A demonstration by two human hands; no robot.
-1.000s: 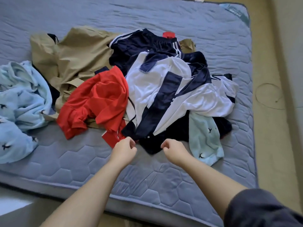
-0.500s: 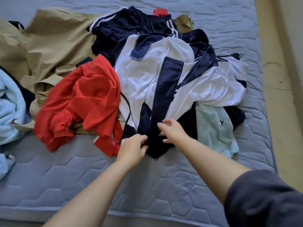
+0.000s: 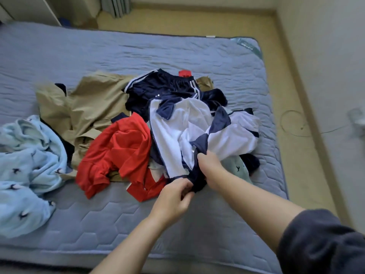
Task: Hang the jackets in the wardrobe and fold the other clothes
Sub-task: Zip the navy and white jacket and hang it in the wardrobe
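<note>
The left hand and right hand are both gripping the navy hem of the white-and-navy jacket, which is lying heaped just beyond them. Lifting it is probably risking dragging along the red top overlapping it, just left of them.

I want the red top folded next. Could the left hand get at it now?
Probably, once it lets go: the red top lies uncovered beside the left hand, which now grips the jacket.

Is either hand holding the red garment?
No, left hand and right hand both grip the white-and-navy jacket; the red garment lies beside it.
</note>
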